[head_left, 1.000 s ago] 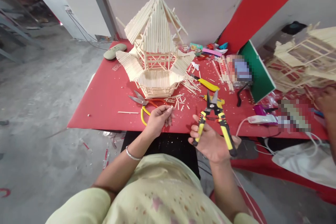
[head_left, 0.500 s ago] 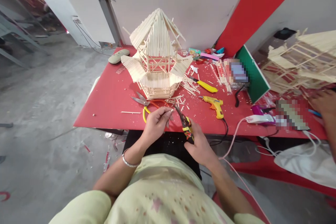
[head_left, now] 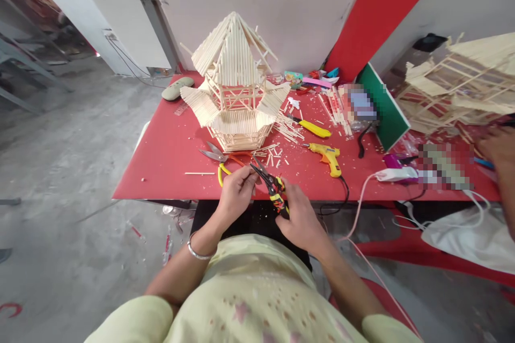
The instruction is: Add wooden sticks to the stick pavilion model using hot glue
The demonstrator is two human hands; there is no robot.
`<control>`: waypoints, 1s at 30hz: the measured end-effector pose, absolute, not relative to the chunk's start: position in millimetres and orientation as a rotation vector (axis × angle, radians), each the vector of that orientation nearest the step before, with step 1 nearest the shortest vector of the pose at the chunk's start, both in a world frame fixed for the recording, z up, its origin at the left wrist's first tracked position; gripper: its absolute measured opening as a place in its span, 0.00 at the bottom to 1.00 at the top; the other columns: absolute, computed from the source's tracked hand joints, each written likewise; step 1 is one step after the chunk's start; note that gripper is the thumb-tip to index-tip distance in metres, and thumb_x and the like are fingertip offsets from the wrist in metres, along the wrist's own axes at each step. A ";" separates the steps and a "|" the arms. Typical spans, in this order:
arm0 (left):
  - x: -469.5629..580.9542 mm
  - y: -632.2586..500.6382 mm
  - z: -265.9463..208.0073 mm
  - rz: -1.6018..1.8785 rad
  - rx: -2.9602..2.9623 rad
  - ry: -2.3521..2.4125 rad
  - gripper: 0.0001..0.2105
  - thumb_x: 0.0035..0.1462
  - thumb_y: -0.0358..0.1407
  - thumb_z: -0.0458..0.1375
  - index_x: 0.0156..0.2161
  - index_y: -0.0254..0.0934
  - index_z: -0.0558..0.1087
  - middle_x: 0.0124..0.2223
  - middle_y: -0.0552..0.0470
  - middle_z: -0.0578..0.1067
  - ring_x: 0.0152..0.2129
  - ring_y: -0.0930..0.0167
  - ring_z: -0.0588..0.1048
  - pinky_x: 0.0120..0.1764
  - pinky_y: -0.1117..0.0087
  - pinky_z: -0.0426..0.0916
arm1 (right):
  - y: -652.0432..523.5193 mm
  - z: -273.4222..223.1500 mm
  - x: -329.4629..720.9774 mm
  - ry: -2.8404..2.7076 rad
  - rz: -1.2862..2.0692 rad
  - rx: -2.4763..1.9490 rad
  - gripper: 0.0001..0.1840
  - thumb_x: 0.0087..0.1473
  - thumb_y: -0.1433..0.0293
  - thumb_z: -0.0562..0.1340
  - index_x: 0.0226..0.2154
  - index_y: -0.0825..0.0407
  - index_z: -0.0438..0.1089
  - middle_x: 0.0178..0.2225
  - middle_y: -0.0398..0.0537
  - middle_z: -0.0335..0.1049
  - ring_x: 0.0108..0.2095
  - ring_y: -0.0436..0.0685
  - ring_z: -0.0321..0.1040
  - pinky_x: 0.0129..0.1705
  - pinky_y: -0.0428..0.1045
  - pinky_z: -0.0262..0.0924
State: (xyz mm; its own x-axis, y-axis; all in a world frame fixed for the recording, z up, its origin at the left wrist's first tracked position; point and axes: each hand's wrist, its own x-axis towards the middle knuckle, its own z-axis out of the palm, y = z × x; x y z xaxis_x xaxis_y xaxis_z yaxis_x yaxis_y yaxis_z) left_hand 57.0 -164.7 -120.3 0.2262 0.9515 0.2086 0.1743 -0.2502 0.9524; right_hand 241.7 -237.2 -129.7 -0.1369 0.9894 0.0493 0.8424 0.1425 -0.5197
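My left hand (head_left: 237, 191) is closed in a pinch on a short wooden stick, mostly hidden by the fingers. My right hand (head_left: 300, 217) grips pliers (head_left: 277, 196) with black, yellow and red handles. Their long dark jaws are parted and reach to my left fingertips. Just beyond stands a tiered wooden-stick pavilion model (head_left: 237, 96) with a pointed roof. Near its base lie metal snips (head_left: 215, 154) with yellow and orange handles, and many cut stick pieces (head_left: 273, 155). One loose stick (head_left: 200, 173) rests left of my left hand.
On the red table (head_left: 148, 171) lie a yellow glue gun (head_left: 328, 156), a yellow utility knife (head_left: 314, 128) and an eyeglass case (head_left: 177, 89). A green board (head_left: 384, 107) stands at right, before another stick model (head_left: 462, 86). Another person's hand (head_left: 497, 144) is at far right. Cables hang off the edge.
The pliers have moved left, bringing their jaws to my left fingertips, and the jaws are spread wider. The stick end that showed past those fingers is now hard to make out.
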 end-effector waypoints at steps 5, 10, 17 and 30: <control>54.6 -162.8 -121.8 1.095 1.740 1.131 0.10 0.63 0.32 0.51 0.31 0.36 0.71 0.28 0.52 0.74 0.24 0.73 0.70 0.28 0.74 0.62 | -237.5 -132.4 243.7 -2.086 0.529 -1.773 0.45 0.47 0.72 0.58 0.66 0.59 0.42 0.58 0.64 0.58 0.61 0.69 0.53 0.61 0.65 0.53; 53.4 -162.7 -117.3 1.092 1.833 1.133 0.10 0.63 0.31 0.51 0.30 0.37 0.71 0.28 0.51 0.74 0.26 0.72 0.72 0.30 0.74 0.63 | -238.9 -135.9 240.8 -2.053 0.565 -1.733 0.41 0.49 0.72 0.57 0.65 0.58 0.46 0.56 0.62 0.60 0.58 0.67 0.57 0.59 0.64 0.55; 55.0 -169.5 -107.6 1.141 1.909 1.114 0.08 0.62 0.32 0.53 0.34 0.38 0.74 0.30 0.50 0.75 0.28 0.70 0.72 0.33 0.72 0.64 | -240.3 -140.1 237.8 -1.976 0.555 -1.639 0.35 0.49 0.72 0.58 0.61 0.53 0.52 0.51 0.57 0.65 0.53 0.64 0.63 0.55 0.61 0.60; 54.3 -179.0 -107.7 1.115 1.710 1.063 0.12 0.65 0.37 0.52 0.31 0.36 0.74 0.25 0.53 0.73 0.16 0.76 0.67 0.24 0.75 0.62 | -246.0 -136.9 241.9 -1.860 0.507 -1.730 0.28 0.46 0.73 0.57 0.52 0.51 0.60 0.43 0.51 0.69 0.46 0.61 0.67 0.49 0.56 0.63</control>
